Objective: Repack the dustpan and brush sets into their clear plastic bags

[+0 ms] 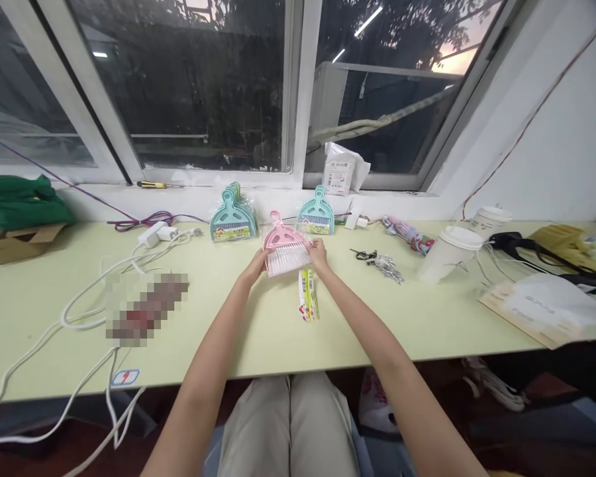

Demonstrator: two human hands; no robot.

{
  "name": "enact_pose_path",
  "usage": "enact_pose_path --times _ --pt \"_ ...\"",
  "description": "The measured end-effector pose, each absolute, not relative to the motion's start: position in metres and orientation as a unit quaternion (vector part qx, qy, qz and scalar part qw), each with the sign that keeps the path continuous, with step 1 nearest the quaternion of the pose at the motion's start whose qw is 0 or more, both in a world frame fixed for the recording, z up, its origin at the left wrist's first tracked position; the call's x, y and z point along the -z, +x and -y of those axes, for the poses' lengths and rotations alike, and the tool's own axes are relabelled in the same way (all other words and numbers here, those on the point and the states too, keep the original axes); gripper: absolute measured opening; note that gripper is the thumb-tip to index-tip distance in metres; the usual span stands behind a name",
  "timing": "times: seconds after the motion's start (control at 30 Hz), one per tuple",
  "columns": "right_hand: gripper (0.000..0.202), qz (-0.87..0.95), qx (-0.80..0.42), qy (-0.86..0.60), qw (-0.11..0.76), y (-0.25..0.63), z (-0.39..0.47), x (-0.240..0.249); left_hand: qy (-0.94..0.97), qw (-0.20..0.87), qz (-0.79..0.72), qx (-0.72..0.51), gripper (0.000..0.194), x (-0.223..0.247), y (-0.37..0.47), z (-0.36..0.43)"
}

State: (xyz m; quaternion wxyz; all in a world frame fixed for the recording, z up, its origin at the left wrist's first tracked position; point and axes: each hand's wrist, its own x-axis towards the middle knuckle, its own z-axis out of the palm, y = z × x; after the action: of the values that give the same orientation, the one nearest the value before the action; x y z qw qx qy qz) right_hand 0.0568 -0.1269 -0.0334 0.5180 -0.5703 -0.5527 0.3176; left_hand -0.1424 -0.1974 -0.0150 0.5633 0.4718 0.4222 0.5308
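A pink dustpan and brush set [287,255] is held upright above the table, its white bristles facing me. My left hand [256,265] grips its left edge, and my right hand [318,256] grips its right edge. Below it, yellow-green printed labels [307,296] lie on the table. Behind to the left stand several teal dustpan sets [232,215] in clear wrapping, leaning on the wall. One more teal set [316,213] leans there, just behind my right hand.
White cables [82,324] and a pixelated object [146,311] lie on the left of the table [258,351]. Keys [385,265], a lidded cup [449,255], a tissue pack [541,305] and a black strap [551,262] are on the right.
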Motion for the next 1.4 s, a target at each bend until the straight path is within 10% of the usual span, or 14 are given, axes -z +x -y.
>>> enact_pose_path --times 0.27,0.87,1.4 --pt "0.023 0.647 -0.092 -0.514 0.556 0.034 0.217 0.033 0.337 0.557 -0.429 -0.626 0.061 0.042 -0.160 0.226" --pt "0.018 0.437 -0.596 -0.433 0.517 0.052 0.191 0.040 0.419 0.591 -0.314 -0.614 0.082 0.033 -0.118 0.234" --pt "0.029 0.367 -0.632 -0.382 0.566 0.058 0.196 0.033 0.323 0.463 -0.527 -0.635 0.043 0.037 -0.156 0.211"
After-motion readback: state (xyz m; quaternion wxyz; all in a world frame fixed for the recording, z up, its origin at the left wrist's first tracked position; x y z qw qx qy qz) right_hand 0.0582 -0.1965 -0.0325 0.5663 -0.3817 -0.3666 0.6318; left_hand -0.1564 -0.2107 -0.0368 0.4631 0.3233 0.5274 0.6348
